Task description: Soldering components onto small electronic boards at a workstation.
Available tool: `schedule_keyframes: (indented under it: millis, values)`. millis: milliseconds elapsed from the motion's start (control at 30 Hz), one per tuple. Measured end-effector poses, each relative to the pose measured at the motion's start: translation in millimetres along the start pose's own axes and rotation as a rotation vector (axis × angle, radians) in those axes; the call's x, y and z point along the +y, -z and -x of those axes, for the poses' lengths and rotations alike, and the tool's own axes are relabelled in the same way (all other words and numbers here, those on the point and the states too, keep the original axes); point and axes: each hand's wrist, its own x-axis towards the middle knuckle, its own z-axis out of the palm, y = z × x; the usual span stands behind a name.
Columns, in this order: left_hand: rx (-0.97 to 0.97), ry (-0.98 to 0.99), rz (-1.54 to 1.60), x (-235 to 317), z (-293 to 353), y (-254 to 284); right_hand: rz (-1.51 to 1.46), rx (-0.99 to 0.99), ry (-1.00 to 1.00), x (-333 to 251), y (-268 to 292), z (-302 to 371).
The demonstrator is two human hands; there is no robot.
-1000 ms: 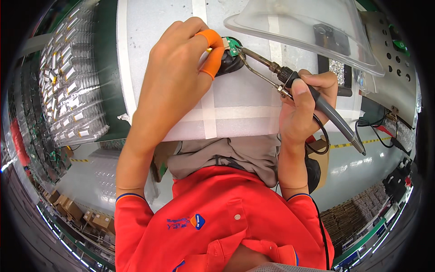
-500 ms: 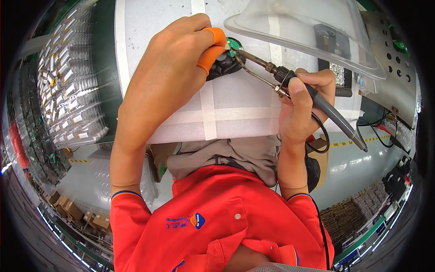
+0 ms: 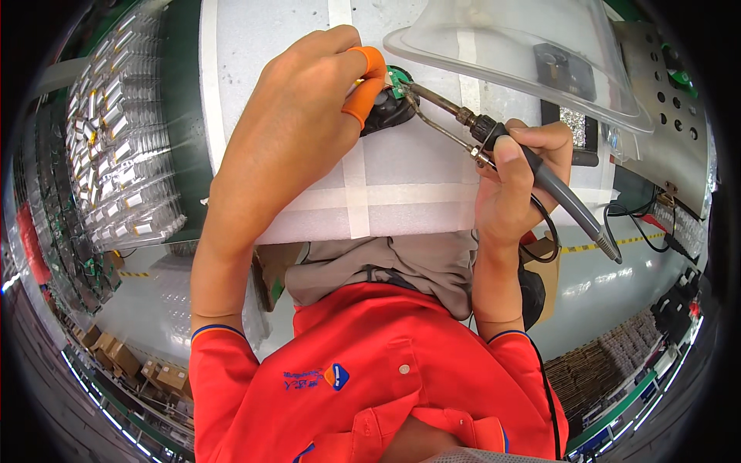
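Note:
My right hand (image 3: pixel 509 174) is closed around the grey handle of a soldering iron (image 3: pixel 567 193). A thin metal tube is clamped alongside the iron, and both slender ends meet at a small green circuit board (image 3: pixel 396 76). That board sits at the far end of a rounded black part (image 3: pixel 390 114) on the work surface. Orange finger cots cover two fingertips of my left hand (image 3: pixel 297 123), which is pinched together at the board's left edge. Whatever lies between those fingertips is hidden, though a fine wire seems to show beside them.
White foam padding with tape strips (image 3: pixel 401 193) covers the bench. A clear plastic hood (image 3: pixel 525 69) overhangs the far right, near a dark box of silvery shavings (image 3: pixel 575 123). Clear trays of small silver-white parts (image 3: pixel 123 131) are stacked left. A perforated metal panel (image 3: pixel 671 116) stands right.
My left hand has shifted slightly to the right, and the black part sits a little differently. The soldering iron has barely moved, its tip staying at the board.

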Motion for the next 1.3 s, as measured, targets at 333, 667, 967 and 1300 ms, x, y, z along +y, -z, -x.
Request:
schedule_keyframes:
  millis: [333,667,967,1300]
  values:
    - [-0.023,0.469,0.063,-31,-1,57,0.147,0.156,0.109,-5,26,-3]
    - [0.408,0.904,0.065,-193,-147,116,-0.042,0.134,0.014,-2,33,-3]
    - [0.3,0.468,-0.426,-269,-287,52,0.132,0.263,0.007,-2,31,-2]
    - [0.474,0.401,-0.457,-344,-404,-3,0.008,0.246,-0.092,13,38,10]
